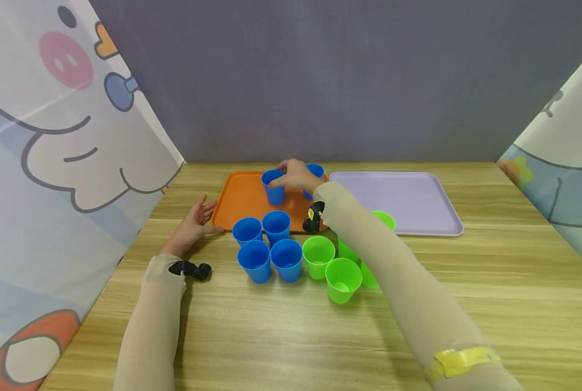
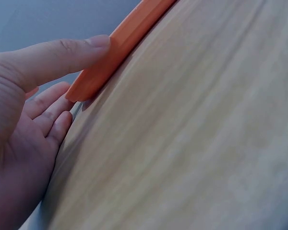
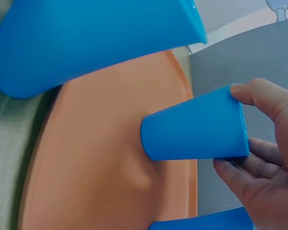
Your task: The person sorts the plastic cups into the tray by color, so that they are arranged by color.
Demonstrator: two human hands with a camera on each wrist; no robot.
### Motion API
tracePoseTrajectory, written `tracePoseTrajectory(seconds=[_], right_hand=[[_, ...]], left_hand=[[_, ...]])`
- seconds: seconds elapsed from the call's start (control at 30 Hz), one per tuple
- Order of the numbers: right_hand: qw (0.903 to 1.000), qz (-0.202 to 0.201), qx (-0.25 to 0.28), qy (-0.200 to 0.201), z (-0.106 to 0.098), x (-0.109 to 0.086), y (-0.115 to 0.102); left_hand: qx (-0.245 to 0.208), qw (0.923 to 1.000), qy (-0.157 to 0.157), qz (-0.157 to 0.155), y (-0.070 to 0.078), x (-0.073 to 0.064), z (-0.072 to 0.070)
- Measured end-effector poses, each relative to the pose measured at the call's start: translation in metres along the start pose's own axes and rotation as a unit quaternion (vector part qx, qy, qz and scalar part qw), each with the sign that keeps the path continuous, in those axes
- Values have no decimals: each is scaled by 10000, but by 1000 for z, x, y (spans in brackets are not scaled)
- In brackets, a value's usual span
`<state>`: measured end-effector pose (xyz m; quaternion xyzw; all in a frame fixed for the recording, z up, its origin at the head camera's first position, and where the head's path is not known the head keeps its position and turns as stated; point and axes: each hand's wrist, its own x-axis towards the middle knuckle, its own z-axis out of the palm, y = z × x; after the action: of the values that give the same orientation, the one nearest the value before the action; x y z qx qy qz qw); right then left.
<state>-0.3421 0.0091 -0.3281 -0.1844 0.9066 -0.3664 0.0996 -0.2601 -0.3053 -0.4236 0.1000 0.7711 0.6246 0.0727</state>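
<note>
A blue cup (image 1: 274, 194) stands upright over the orange tray (image 1: 239, 201), and my right hand (image 1: 297, 176) pinches it at the rim between thumb and fingers. The right wrist view shows that cup (image 3: 194, 127) with its base close to the tray. A second blue cup (image 1: 314, 170) stands on the tray just right, partly behind my hand. At the tray's front left corner my left hand (image 1: 193, 227) lies with spread fingers, the thumb against the tray's edge (image 2: 120, 43).
Several blue cups (image 1: 255, 262) stand grouped before the orange tray. Several green cups (image 1: 342, 279) are to their right, partly hidden under my right forearm. A lilac tray (image 1: 393, 201) lies right of the orange one. A grey wall (image 1: 320, 81) rises behind the wooden table (image 1: 252, 336).
</note>
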Motion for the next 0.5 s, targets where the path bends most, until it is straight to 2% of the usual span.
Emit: tracePoseTrajectory(seconds=[0.5], right_hand=[[9993, 194, -194, -251, 0, -2, -7]], left_hand=[[4, 10000, 7, 13, -2, 0, -2]])
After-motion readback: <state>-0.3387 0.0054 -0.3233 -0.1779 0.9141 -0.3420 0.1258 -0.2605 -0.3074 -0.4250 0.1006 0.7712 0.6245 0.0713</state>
